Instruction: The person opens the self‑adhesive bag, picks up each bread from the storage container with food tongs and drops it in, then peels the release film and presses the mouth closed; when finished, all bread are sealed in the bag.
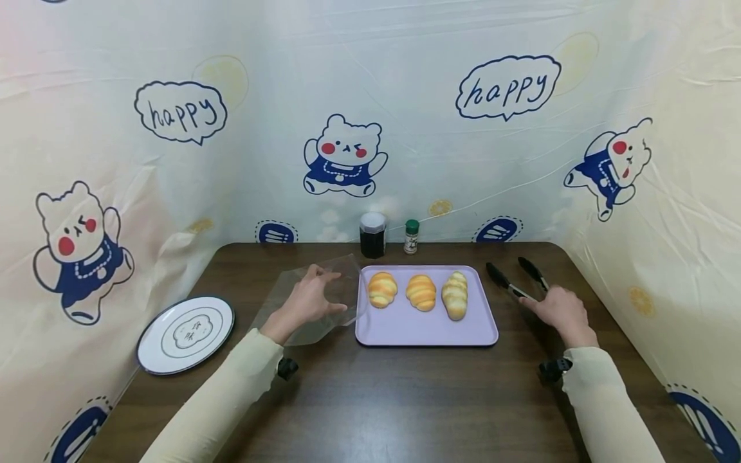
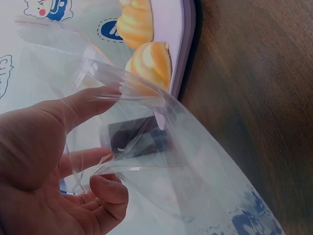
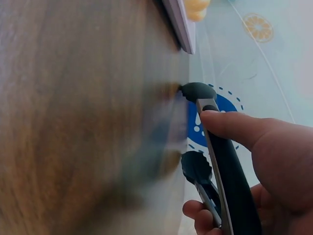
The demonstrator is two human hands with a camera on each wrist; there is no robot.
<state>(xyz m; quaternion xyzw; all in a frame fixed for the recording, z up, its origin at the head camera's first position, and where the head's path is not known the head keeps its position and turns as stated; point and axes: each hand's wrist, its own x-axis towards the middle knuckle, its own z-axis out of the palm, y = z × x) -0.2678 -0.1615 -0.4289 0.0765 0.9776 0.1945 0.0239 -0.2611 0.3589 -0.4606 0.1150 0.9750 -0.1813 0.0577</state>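
Note:
My left hand (image 1: 311,297) is at the mouth of a clear plastic bag (image 1: 341,273), beside the tray. In the left wrist view the thumb and index finger stand wide apart, spreading the bag (image 2: 195,147), while the other fingers bend loosely by its film. My right hand (image 1: 560,312) grips black-tipped metal tongs (image 1: 512,287), right of the tray. Up close, the thumb presses one arm of the tongs (image 3: 227,171) and fingers curl at the other; their tips are spread apart. Three bread rolls, a left one (image 1: 382,290), a middle one (image 1: 421,293) and a longer right one (image 1: 455,296), lie on the lilac tray (image 1: 405,333).
A white plate (image 1: 156,341) with a dark rim lies at the table's left edge. Behind the tray stand a dark jar (image 1: 373,238) with a pale lid and a small green-capped shaker (image 1: 411,238). Printed cloth (image 1: 405,83) hangs around the wooden table (image 1: 405,399).

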